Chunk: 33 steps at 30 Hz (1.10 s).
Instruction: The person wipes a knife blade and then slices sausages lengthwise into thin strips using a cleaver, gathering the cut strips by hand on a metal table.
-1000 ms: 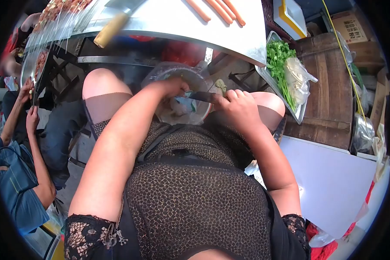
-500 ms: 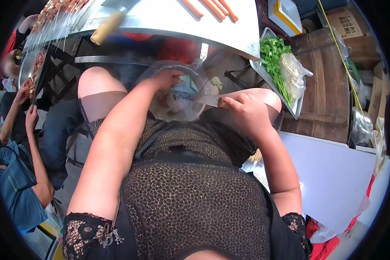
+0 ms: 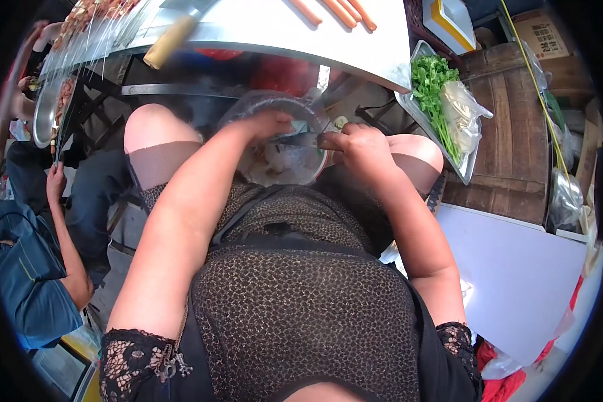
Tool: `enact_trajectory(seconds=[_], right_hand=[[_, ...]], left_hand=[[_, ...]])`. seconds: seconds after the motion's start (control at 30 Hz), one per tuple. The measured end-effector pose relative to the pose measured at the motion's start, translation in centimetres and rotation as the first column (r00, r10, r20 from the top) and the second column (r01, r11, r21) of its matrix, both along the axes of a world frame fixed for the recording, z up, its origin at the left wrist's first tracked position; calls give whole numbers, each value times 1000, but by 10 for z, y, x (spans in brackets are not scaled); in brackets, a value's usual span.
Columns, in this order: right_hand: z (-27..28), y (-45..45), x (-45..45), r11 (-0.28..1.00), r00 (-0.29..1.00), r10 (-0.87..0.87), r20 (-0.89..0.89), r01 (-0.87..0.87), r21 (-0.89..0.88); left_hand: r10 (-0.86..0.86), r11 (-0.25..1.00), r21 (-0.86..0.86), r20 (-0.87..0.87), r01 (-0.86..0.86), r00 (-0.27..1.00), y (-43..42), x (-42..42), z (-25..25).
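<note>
Knife in clasped fingers of right hand | left hand with curled fingers, pinch unclear | basin beneath both | keep edge clear of left fingertips

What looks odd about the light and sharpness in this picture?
In the head view, black rounded borders frame the scene; the tabletop glares nearly white, while underneath is dim; a bright glint shows at the white board; the wooden handle overhanging the tabletop looks blurred; the knife in the right hand looks dark.
</note>
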State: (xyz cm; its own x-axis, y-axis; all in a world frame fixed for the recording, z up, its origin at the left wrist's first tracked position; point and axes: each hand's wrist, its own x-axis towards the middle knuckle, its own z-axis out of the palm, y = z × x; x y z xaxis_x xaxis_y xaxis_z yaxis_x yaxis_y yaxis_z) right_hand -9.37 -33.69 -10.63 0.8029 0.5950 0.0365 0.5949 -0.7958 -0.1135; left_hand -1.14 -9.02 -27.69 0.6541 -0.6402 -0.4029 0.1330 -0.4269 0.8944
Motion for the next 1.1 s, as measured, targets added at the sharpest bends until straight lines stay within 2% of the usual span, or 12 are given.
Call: enact_trajectory(seconds=[0.07,0.1,0.17,0.3,0.4,0.47,0.67,0.9,1.0,1.07,1.1], right_hand=[[3,1,2,1000,1000,6,-2,-6,-16],[4,2,2,999,1000,12,-5,-12,-30],[1,1,3,999,1000,20,10,-20,-40],[-2,0,7,997,996,69,51,-67,-41],[-2,0,9,995,994,76,76,-70,-72],[0,1,8,992,992,81,92,-72,-99],[2,-2,8,981,980,98,176,-65,-184],[13,0,8,980,974,118,194,-83,-181],[15,-2,5,982,971,110,214,-73,-175],[15,-2,3,983,973,100,208,-64,-173],[15,-3,2,984,976,87,200,-53,-170]], left_hand=[[-28,999,-24,-80,26,996,0,-1,7],[-30,999,-24,-82,28,996,-1,-1,10],[-71,994,80,-27,73,997,-4,-3,16],[-117,989,87,-70,123,991,-3,-3,25],[-56,996,65,-45,59,997,-4,-7,36],[-26,991,126,-114,41,993,-6,-7,47],[26,995,96,-202,-6,979,-6,-4,34],[-10,997,69,-109,18,994,-3,-3,30],[-28,995,100,-13,29,1000,-1,-1,36],[13,994,112,-160,4,987,-1,-2,43],[15,994,111,-159,2,987,-1,-3,45]])
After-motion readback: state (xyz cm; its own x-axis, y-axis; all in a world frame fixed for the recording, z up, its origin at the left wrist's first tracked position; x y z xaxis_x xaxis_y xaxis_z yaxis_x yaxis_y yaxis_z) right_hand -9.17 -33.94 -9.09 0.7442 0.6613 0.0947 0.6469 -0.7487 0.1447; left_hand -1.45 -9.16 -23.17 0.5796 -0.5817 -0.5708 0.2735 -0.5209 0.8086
